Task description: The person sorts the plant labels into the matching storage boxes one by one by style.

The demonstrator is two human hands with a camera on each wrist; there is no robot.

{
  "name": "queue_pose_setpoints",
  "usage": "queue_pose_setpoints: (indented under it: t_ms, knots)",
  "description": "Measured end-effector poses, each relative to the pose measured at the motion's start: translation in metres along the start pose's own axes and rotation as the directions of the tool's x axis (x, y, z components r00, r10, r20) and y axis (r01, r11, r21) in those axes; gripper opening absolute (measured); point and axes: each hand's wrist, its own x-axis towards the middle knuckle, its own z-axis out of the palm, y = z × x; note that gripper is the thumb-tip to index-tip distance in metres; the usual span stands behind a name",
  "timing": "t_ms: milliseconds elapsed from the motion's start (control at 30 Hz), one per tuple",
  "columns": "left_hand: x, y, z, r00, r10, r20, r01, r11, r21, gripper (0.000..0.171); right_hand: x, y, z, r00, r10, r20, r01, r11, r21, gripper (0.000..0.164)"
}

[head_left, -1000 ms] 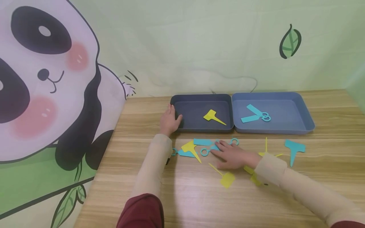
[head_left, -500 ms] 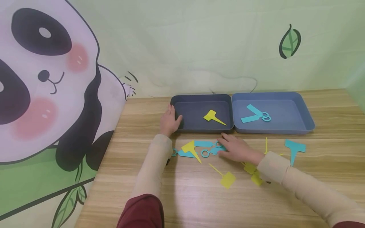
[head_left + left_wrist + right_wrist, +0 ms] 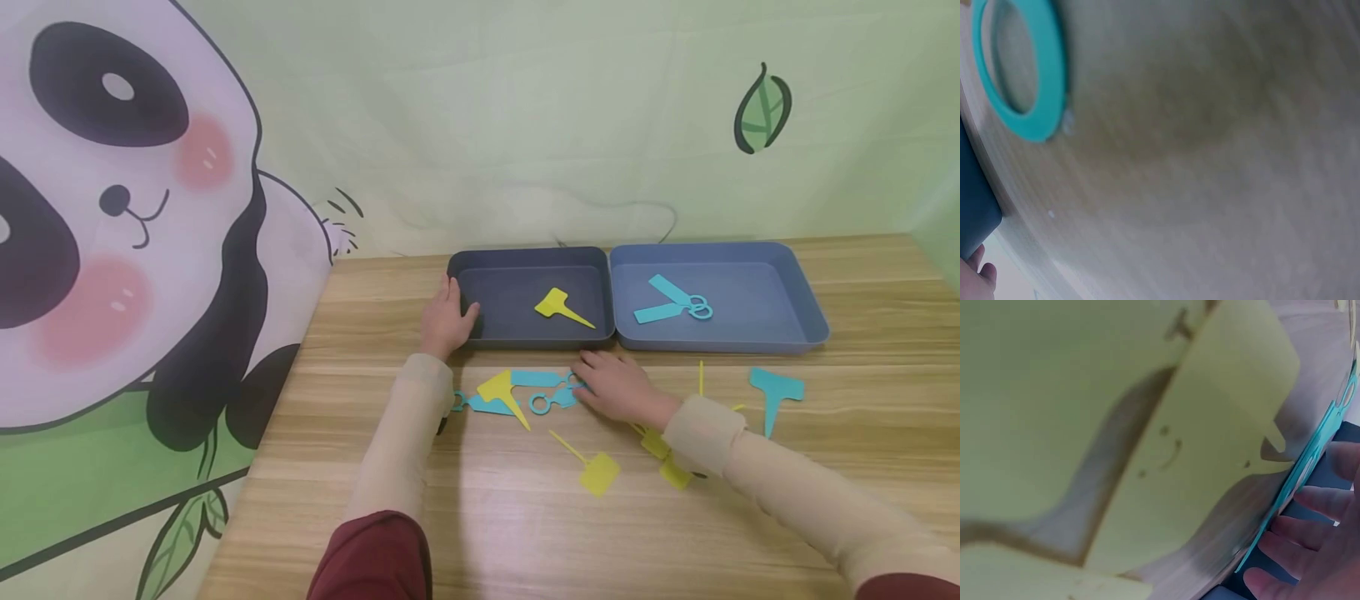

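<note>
My left hand (image 3: 447, 320) rests at the left wall of the dark tray (image 3: 491, 342), fingers along the outside and thumb at its front rim. My right hand (image 3: 618, 387) is low over the table, its fingertips at turquoise ring-ended plant tags (image 3: 536, 379); in the right wrist view, loosely bent fingers (image 3: 1322, 503) touch the edge of turquoise tags (image 3: 1310, 456). Part of these tags is hidden by the hand. Left of them, a yellow T-shaped plant label (image 3: 497, 386) lies across another turquoise ring tag (image 3: 487, 406).
A blue tray (image 3: 765, 292) with two turquoise ring tags (image 3: 660, 312) adjoins the dark tray, which contains a yellow T-shaped label (image 3: 555, 303). Yellow tags with thin tails (image 3: 600, 473) and a turquoise T-shaped label (image 3: 776, 387) lie on the table. Behind is a panda-printed backdrop (image 3: 525, 108).
My right hand has shifted slightly right and back over the turquoise tags, and its fingers have drawn in. Those tags have moved a little. The left hand stays at the dark tray.
</note>
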Motion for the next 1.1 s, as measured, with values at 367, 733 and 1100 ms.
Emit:
queue_pose_setpoints:
  t_ms: [367,733,1100]
  knots:
    - [0.0000,-0.0001,0.0008,1.000,-0.005,-0.007,0.005,1.000,-0.022,0.070,0.0049,0.0003,0.0006,0.998,-0.002,-0.059,0.000,0.999,-0.034,0.031]
    - [0.0005,-0.0001,0.0008,1.000,-0.003,0.001,0.003,1.000,-0.015,0.070,0.0054,0.0009,0.0011,0.998,-0.002,-0.065,0.002,1.000,0.010,0.029]
    - [0.0006,-0.0005,0.0004,1.000,0.008,-0.003,-0.008,1.000,-0.016,0.070,0.0041,-0.0003,-0.0007,0.999,0.000,-0.052,0.002,0.999,0.040,0.027]
